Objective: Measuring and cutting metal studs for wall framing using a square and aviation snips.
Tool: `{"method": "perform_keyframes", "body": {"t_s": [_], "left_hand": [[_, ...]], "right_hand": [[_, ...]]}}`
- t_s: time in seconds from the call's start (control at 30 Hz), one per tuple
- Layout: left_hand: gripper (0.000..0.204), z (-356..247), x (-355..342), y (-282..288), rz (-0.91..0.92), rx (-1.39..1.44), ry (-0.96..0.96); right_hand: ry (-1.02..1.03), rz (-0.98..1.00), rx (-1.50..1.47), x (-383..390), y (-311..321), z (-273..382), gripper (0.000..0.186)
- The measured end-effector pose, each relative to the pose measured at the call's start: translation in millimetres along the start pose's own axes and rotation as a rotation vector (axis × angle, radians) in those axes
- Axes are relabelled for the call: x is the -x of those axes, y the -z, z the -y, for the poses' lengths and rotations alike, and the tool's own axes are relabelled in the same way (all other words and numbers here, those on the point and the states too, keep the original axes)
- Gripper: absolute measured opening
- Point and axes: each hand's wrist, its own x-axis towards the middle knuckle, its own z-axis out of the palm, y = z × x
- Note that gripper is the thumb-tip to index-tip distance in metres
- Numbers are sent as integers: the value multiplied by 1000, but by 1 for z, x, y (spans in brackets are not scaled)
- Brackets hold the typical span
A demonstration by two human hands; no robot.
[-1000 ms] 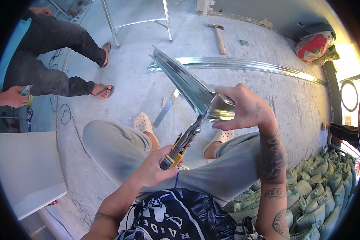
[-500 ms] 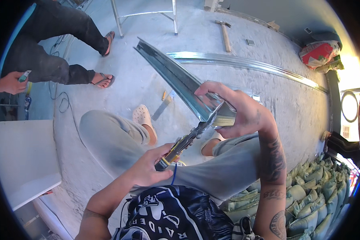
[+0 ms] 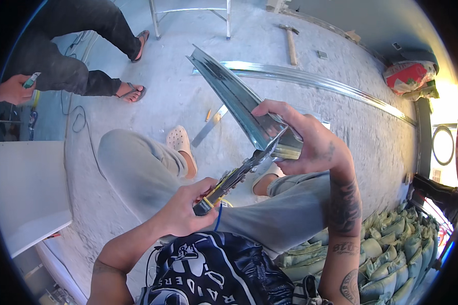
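Note:
My left hand [image 3: 185, 207] is closed around the black-and-yellow handles of a pair of tin snips [image 3: 237, 175]. Their jaws meet the near end of a shiny metal channel [image 3: 231, 94], at its edge; how deep the blades sit in the metal is hard to see. Gripping that same end from the right, my right hand [image 3: 315, 142] has its thumb below and fingers over the channel's side. The channel's far end points up and left, above the floor.
Long metal profiles [image 3: 315, 80] lie across the floor beyond, near a hammer [image 3: 291, 46]. A pencil [image 3: 208, 115] and a flat metal strip [image 3: 208, 127] lie before me. Filled green bags [image 3: 376, 259] are heaped at right. At left, another person's hand [image 3: 16, 90] holds a utility knife.
The channel's far end has swung slightly to the right, and the whole view has shifted a little. Both hands keep their grips, with the snips still at the channel's end.

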Motion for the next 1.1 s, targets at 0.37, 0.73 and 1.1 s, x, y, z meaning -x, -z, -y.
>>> {"method": "perform_keyframes", "body": {"t_s": [0.37, 0.73, 1.1], "left_hand": [[28, 3, 2, 0, -150, -245, -82], [34, -6, -5, 0, -242, -274, -29], [35, -16, -12, 3, -273, -322, -9]], "right_hand": [[-16, -24, -45, -4, -10, 0, 87], [-96, -22, 20, -7, -13, 8, 84], [-145, 7, 42, -7, -14, 8, 81]]}}
